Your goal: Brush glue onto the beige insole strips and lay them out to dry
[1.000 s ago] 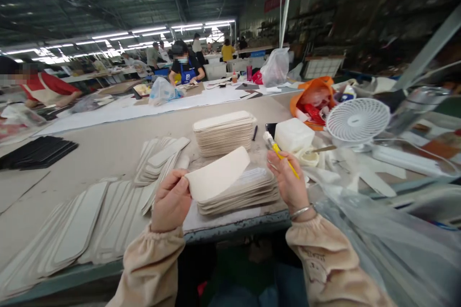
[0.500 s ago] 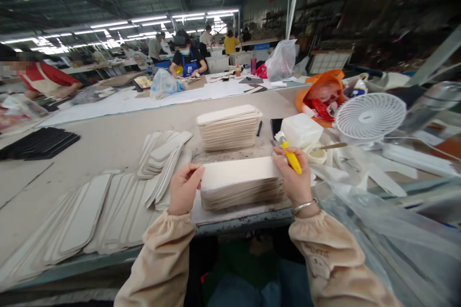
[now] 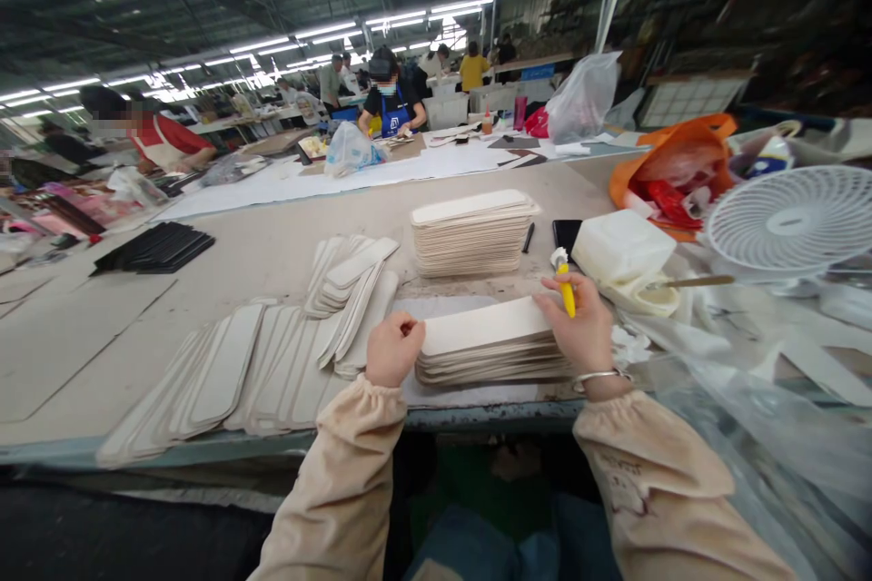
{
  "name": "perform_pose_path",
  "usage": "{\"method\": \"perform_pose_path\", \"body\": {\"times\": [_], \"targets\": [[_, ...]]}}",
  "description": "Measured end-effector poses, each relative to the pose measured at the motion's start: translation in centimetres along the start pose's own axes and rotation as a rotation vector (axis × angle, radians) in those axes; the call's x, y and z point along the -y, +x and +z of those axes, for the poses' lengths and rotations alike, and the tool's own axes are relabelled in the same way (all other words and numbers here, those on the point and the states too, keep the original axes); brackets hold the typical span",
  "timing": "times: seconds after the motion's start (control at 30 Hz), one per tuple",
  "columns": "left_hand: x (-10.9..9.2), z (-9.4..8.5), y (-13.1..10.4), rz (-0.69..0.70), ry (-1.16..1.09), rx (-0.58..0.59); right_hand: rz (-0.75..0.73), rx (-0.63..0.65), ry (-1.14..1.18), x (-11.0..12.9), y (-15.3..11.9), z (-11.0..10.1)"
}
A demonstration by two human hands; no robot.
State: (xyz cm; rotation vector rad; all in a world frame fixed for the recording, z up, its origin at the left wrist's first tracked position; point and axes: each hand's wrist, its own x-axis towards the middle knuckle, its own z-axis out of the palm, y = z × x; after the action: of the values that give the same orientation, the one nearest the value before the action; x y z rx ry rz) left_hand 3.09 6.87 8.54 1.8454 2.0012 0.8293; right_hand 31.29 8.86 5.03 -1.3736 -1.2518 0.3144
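Observation:
In front of me lies a stack of long white strips (image 3: 487, 327) with rounded ends, its lower layers slightly spread. My left hand (image 3: 395, 349) is closed in a pinch at the left end of the top strip. At the right end, my right hand (image 3: 580, 327) rests its thumb and fingers against the stack. A yellow-handled tool (image 3: 567, 292) is tucked in the right fingers, its tip covered by something white. Just behind stands a taller, neat stack of strips (image 3: 470, 241). More strips (image 3: 228, 363) lie fanned out to the left.
Black strips (image 3: 163, 247) lie at far left. On the right are a white plastic container (image 3: 623, 245), a dark phone-like object (image 3: 567, 233), an orange bag (image 3: 637, 172) and a white fan (image 3: 797, 222). A co-worker in a blue apron (image 3: 393, 118) works across the table.
The view has turned left, shifting everything rightward in the picture. Both hands stay at the ends of the near stack, whose layers look more spread. The yellow-handled tool has tilted more upright.

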Motion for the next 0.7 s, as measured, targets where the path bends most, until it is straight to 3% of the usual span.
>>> {"method": "perform_pose_path", "body": {"times": [0.33, 0.7], "targets": [[0.2, 0.7, -0.2, 0.012, 0.064, 0.045, -0.073, 0.036, -0.227, -0.4, 0.0, 0.2], [0.4, 0.7, -0.3, -0.009, 0.054, 0.067, -0.088, 0.061, -0.284, -0.9, -0.3, 0.3]]}}
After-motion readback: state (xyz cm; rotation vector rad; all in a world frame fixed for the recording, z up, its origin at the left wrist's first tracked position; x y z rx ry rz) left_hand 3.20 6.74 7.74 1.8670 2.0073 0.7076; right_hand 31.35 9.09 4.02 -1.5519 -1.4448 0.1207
